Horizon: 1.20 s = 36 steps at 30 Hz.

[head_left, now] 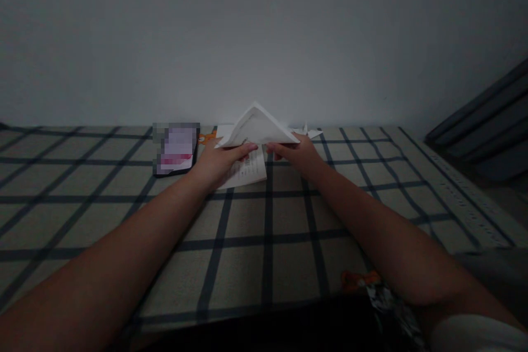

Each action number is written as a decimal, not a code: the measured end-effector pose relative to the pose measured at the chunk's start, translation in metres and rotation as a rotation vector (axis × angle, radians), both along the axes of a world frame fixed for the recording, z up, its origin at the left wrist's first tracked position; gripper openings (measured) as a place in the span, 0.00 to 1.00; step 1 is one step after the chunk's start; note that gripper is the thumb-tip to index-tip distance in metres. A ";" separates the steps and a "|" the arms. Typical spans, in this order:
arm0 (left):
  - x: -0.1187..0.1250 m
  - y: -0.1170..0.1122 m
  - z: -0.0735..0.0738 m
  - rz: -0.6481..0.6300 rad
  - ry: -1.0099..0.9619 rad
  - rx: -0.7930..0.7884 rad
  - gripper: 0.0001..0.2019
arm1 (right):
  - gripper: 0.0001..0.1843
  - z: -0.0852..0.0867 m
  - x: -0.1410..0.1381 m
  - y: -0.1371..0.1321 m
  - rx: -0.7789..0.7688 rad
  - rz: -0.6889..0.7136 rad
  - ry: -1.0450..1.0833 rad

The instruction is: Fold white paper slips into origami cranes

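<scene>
Dimly lit, the folded white paper (pixel 258 126) was raised just over the checked cloth (pixel 247 242), pinched at its lower edge by the left hand (pixel 215 162) and right hand (pixel 299 156), both closed on it. Print on the sheet (pixel 248 172) beneath was unreadable; the phone (pixel 176 149) screen was blurred.

Dim light; both forearms reach out over a plaid cloth (pixel 264 242) with dark grid lines, toward a plain pale wall (pixel 264 33). Left hand (pixel 218 160) and right hand (pixel 297 155) each pinch a lower corner of a folded white paper (pixel 259 127), raised into a peaked triangle; a printed sheet (pixel 247 171) lies flat beneath it. A phone (pixel 176 149) lies just left of the left hand, more white paper scraps (pixel 311 133) just past the right hand, and a crinkled wrapper (pixel 381 300) lies near the right elbow.
</scene>
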<state>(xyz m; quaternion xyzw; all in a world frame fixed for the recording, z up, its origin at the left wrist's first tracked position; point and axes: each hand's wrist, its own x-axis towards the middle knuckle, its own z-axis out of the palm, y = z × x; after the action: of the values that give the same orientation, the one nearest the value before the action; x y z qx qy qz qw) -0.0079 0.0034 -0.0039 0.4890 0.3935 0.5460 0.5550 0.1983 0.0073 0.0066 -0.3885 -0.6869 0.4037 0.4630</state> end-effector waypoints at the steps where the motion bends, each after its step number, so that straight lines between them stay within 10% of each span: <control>1: 0.001 -0.001 0.001 -0.005 0.001 -0.004 0.19 | 0.19 0.000 0.000 0.000 -0.007 0.000 0.006; 25: -0.014 -0.005 0.014 0.176 0.461 0.208 0.08 | 0.10 -0.005 0.006 0.005 0.365 -0.083 -0.115; 36: -0.009 -0.003 0.012 0.227 0.417 0.170 0.13 | 0.35 -0.013 0.000 0.010 0.252 -0.148 -0.006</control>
<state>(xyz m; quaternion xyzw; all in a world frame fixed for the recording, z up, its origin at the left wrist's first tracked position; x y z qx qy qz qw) -0.0166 0.0002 0.0078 0.5886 0.5045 0.5234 0.3537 0.1980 0.0177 -0.0065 -0.3781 -0.7030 0.2779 0.5344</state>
